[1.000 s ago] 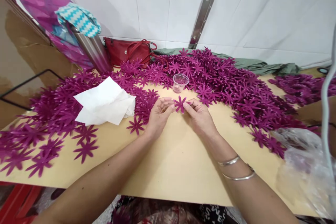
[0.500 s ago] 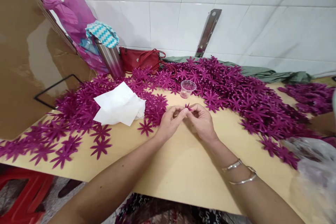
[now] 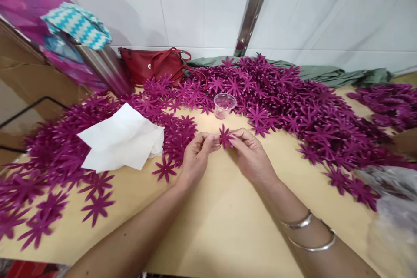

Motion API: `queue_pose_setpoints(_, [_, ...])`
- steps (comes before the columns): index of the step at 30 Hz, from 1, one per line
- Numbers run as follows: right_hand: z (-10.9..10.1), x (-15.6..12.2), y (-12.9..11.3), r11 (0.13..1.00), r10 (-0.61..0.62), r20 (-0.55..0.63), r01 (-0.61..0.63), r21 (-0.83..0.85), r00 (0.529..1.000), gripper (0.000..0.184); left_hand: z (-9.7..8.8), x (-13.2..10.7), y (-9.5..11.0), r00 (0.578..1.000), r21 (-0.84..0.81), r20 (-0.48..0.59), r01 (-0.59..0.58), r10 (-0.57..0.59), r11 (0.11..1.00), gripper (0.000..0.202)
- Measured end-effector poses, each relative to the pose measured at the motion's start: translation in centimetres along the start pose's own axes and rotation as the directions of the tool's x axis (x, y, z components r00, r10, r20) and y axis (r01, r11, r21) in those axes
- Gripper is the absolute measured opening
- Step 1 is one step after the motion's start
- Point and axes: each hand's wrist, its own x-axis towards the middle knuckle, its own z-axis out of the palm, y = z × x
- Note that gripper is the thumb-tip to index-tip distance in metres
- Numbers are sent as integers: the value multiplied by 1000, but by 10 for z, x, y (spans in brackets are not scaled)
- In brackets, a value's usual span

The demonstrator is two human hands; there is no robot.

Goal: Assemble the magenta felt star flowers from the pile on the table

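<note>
Between my hands, in the middle of the head view, is a purple star-shaped flower piece [image 3: 224, 137] with narrow petals. My left hand [image 3: 199, 151] pinches its left side between thumb and finger. From the other side, my right hand [image 3: 253, 152] grips a petal in a pinch. Just beyond the fingers stands a small clear plastic cup [image 3: 224, 106] with a pinkish tint at its bottom. One loose purple flower piece [image 3: 164, 169] lies on the table left of my left hand.
A heap of purple flower pieces [image 3: 276, 91] curves across the back and right of the table [image 3: 224, 226]. White paper sheets [image 3: 120, 139] rest on more pieces at left. Behind are a red purse [image 3: 146, 67], a metal flask [image 3: 104, 63] and a metal bracket [image 3: 252, 15]. A plastic bag [image 3: 395, 213] sits at right.
My hands have drawn slightly apart, and the flower piece now shows spread open between them, where before only its tips were visible. The camera view has shifted closer.
</note>
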Motion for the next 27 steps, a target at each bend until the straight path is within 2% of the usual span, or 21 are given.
queue_pose_setpoints(6, [1, -2, 0, 981, -50, 34, 55, -188, 998, 8, 2, -2, 4, 1000, 12, -16, 12, -12, 1000, 30])
queue_pose_setpoints(12, [0, -2, -3, 993, 2, 76, 7, -119, 997, 11, 1, -4, 7, 999, 82, -43, 5, -2, 997, 24])
queue_pose_setpoints(17, [0, -2, -5, 988, -28, 74, 39, -153, 997, 12, 4, -5, 10, 999, 71, -40, 18, -15, 997, 24])
queue_pose_setpoints(22, [0, -3, -2, 983, -18, 58, 28, -181, 998, 11, 6, -7, 10, 999, 27, -22, 42, -41, 999, 34])
queue_pose_setpoints(27, [1, -2, -5, 987, 1, 38, 5, -159, 999, 12, 3, -7, 11, 997, 120, -47, 65, -60, 991, 25])
